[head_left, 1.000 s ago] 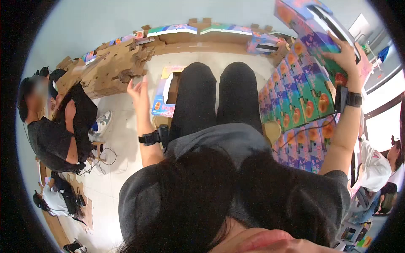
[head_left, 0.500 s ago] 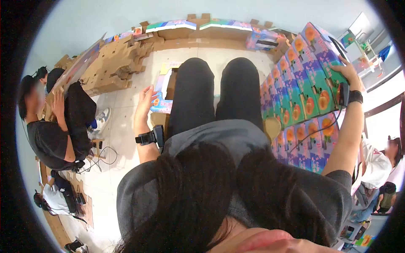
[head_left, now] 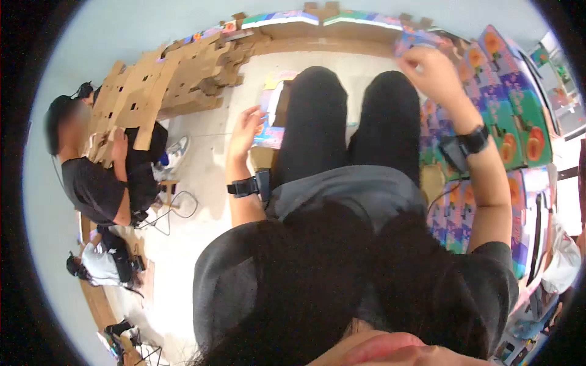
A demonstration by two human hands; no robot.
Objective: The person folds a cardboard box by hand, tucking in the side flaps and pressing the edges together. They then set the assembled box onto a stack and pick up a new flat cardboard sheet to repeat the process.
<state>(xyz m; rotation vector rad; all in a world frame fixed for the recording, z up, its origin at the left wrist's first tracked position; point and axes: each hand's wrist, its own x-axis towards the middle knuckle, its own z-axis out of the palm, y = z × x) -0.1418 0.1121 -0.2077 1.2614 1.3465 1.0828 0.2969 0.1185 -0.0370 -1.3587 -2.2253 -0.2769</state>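
My left hand (head_left: 246, 131) is held out with its fingers apart, beside a printed fruit carton (head_left: 273, 135) on the floor, partly hidden behind my leg. It holds nothing. My right hand (head_left: 430, 70) is raised in front of the stacked fruit cartons (head_left: 519, 110), blurred by motion, its fingers curled. It overlaps a colourful carton (head_left: 406, 43) by the far wall in this view. The stack on my right shows peach pictures in purple, blue and green. Both wrists carry a black strapped device.
A person (head_left: 94, 183) sits on the left, hands on flattened brown cardboard (head_left: 143, 91). Another person (head_left: 101, 262) is farther back. Cardboard lines the far wall (head_left: 293, 46). A dark cable (head_left: 171, 210) lies on the pale floor. My knees (head_left: 317, 97) are in the middle.
My right hand has left the top of the carton stack and swung forward and inward. My left hand stays by the floor carton. The person on the left has tilted the cardboard sheet flatter into view.
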